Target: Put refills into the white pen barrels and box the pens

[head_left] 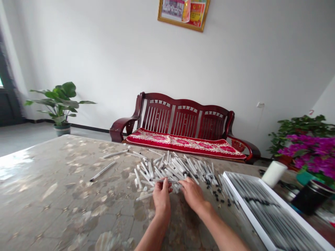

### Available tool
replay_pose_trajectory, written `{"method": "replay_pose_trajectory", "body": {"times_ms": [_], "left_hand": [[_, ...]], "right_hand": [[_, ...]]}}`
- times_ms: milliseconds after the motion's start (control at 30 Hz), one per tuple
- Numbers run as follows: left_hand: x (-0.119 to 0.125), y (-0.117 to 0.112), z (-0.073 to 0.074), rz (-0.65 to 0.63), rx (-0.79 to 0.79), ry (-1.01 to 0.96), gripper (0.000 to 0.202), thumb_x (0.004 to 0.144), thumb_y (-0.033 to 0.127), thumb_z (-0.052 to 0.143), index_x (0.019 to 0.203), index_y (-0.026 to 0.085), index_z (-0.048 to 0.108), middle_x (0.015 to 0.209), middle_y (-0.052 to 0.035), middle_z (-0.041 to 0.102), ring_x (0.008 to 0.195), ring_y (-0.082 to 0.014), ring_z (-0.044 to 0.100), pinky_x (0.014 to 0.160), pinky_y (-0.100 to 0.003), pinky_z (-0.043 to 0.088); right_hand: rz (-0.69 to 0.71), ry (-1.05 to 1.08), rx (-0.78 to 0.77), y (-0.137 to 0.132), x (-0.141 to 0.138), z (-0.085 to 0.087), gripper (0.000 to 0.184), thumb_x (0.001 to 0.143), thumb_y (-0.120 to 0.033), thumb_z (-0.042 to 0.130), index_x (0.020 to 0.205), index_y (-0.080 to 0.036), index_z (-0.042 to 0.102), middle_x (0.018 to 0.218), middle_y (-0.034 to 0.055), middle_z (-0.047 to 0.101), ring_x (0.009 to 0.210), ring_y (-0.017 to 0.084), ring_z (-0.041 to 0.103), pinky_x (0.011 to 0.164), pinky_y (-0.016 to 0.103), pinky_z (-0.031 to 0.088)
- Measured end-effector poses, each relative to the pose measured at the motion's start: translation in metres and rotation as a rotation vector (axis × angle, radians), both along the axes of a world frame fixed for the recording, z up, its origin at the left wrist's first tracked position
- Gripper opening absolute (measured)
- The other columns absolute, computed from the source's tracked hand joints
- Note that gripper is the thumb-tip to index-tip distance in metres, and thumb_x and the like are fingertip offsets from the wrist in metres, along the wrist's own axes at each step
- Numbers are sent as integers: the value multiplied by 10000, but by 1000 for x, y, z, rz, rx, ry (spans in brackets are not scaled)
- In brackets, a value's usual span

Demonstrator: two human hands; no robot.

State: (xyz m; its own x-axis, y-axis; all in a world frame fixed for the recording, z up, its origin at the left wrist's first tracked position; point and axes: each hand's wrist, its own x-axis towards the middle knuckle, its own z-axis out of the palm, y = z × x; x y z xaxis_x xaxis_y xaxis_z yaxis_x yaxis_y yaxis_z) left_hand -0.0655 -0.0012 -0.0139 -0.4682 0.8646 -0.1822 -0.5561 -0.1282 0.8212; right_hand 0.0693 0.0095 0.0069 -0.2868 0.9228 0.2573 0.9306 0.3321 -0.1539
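At the near edge of a broad heap of slim white plastic tubes (180, 165), left hand (161, 197) raised with palm turned inward, fingers (164, 184) curled and closed around one thin white tube (171, 180) lying crosswise over the heap's front. Just beside it, right hand (192, 193) palm down, fingers bent onto the same heap, tips hidden among the tubes; gripping or merely touching, impossible to tell. Both forearms reaching in from the lower edge, wrists near each other but apart. Heap spread over the far middle of a glossy stone-patterned desk (65, 195), small black bits scattered along its right side. Left of the heap, well apart from the hands, two stray long white sticks (103, 170) flat on the desk. To the right, a shallow white rectangular box (237, 195) packed with rows of dark-and-white rods, its near corner close to the right forearm. Beyond the box, a white cylindrical cup (274, 173) and a black round container (305, 200). Behind the desk, a dark red wooden bench with a red patterned cushion (183, 141), against a pale wall
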Motion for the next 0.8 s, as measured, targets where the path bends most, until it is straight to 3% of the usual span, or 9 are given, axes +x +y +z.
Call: {"method": "replay_pose_trajectory", "body": {"times_ms": [167,333,567,800], "left_hand": [[2,-1,3,-29,26,-10,371,609,455,775,789,161,638,692,-17,655,633,-175,647,534,-261,484],[2,-2,4,-40,25,-20,362,604,446,777,780,157,646,707,-19,662,637,-172,652,539,-257,487],[5,-5,5,-67,44,19,371,610,465,778,764,155,643,701,-22,663,632,-164,648,537,-248,488],[10,-4,3,-123,49,1,427,578,496,797,765,150,633,681,-17,654,600,-145,631,528,-247,501]], "right_hand": [[-41,-188,14,-5,-9,8,410,878,-45,431,1054,-271,724,1014,78,709,888,208,681,726,278,474],[-58,-267,68,-11,-12,6,434,837,15,410,1000,-239,722,1007,97,713,924,219,676,747,292,484],[-192,-82,-30,-13,7,1,315,795,-10,497,998,-178,670,1033,121,705,999,238,665,809,292,460],[-191,-13,-94,-14,16,1,345,808,0,469,1059,-174,629,1066,99,709,1056,210,647,855,261,442]]}}
